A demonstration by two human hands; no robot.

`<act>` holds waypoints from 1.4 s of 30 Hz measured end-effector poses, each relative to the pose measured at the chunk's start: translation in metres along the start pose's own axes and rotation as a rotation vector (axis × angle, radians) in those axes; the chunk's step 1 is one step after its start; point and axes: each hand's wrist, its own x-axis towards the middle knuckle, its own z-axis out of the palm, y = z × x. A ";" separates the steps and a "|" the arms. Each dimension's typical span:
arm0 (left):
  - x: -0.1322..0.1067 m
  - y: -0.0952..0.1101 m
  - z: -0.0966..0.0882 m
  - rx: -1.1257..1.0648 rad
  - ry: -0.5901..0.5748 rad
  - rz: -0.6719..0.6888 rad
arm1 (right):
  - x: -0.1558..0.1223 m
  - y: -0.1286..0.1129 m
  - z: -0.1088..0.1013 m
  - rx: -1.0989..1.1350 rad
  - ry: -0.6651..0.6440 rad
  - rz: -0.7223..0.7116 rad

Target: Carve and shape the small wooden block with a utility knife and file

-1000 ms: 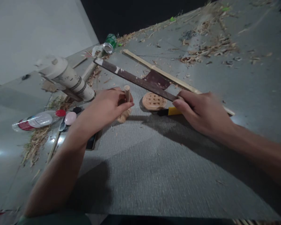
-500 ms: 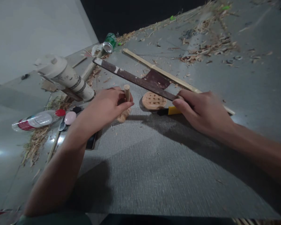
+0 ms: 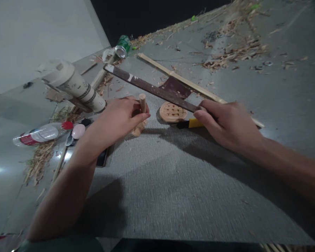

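My left hand (image 3: 115, 120) is closed round a short wooden peg (image 3: 142, 102) that stands upright on a small wooden piece (image 3: 138, 131) on the grey mat (image 3: 173, 185). My right hand (image 3: 227, 124) grips the handle end of a long dark blade (image 3: 147, 87), which slants up and to the left above the peg. A round wooden disc with a woven pattern (image 3: 172, 112) lies between the hands. A yellow and black utility knife (image 3: 190, 123) lies just under my right fingers.
A long bamboo strip (image 3: 178, 78) lies behind the blade. At the left are a pale tumbler on its side (image 3: 73, 85), a plastic bottle with a red cap (image 3: 42, 133), a pink pebble-like item (image 3: 78, 131) and a phone's edge (image 3: 102, 159). A green can (image 3: 123, 46) and wood shavings (image 3: 233, 54) lie farther back.
Nothing has visibly changed apart from a slight shift of the camera; both hands hold their places.
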 end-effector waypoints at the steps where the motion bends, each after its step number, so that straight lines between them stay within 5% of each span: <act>1: 0.000 0.000 0.000 0.001 0.004 0.001 | 0.000 0.000 0.000 -0.001 0.000 -0.002; 42: 0.000 0.002 -0.001 -0.012 0.004 -0.017 | 0.000 -0.001 -0.001 -0.012 -0.005 -0.005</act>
